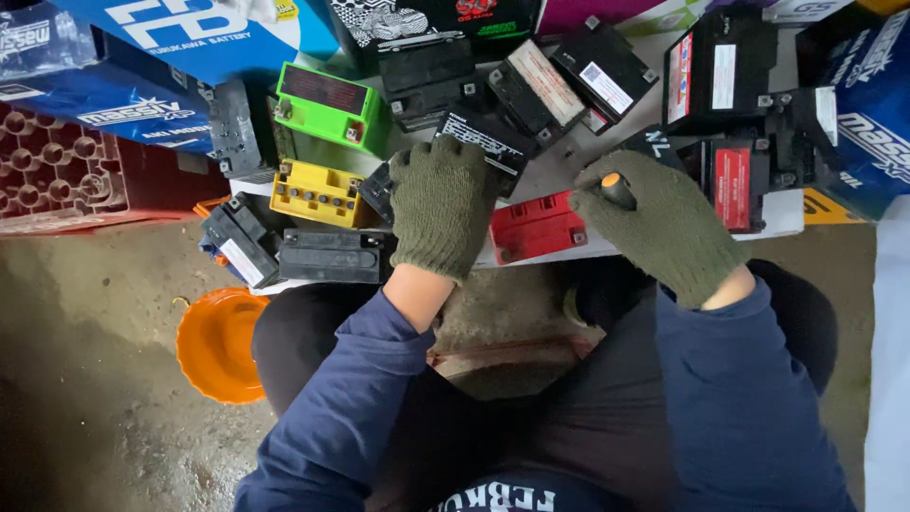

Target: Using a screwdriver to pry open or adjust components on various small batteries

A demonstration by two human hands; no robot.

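Both my hands wear dark green knit gloves. My left hand lies palm down on a black battery in the middle of a white board; whether it grips it is not visible. My right hand is closed around a tool with a black and orange handle, just right of a red battery. Several small batteries lie around: a green one, a yellow one and black ones.
A red plastic crate stands at the left. Blue cardboard boxes line the back and right. An orange round lid lies on the concrete floor beside my left knee. More black batteries crowd the back right.
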